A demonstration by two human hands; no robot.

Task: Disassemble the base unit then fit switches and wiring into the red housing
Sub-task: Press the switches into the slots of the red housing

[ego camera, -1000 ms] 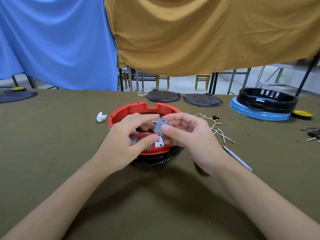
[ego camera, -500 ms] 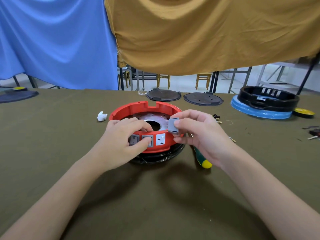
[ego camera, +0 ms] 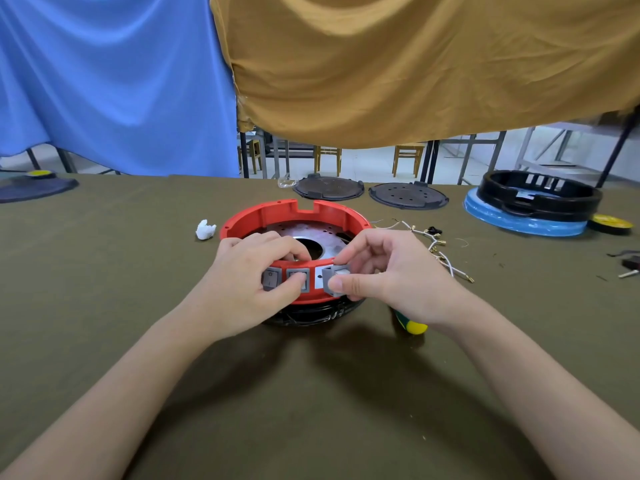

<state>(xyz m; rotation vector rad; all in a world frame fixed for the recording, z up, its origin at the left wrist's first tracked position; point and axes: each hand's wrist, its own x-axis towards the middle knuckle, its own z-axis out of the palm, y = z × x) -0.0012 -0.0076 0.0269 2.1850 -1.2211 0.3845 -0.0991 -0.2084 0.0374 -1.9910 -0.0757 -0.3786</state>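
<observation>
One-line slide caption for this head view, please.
Right hand presses a grey rocker switch into the round red plastic housing, steadied by the left hand.

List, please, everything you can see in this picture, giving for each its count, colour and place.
Red housing: one, red, table centre, on a black base.
Seated switches: two, grey, in the housing's near wall.
Loose switch: one, grey, at the third opening.
Metal plate: one, silver, inside the housing.
Wires: a bundle, white, right of the housing.
Screwdriver: one, green and yellow handle, under the right wrist.
Wad: one, white, left of the housing.
Round covers: two, dark, far edge.
Black ring: one, on a blue disc, far right.
Left hand: grips the housing's wall.
Right hand: pinches the loose switch.
</observation>
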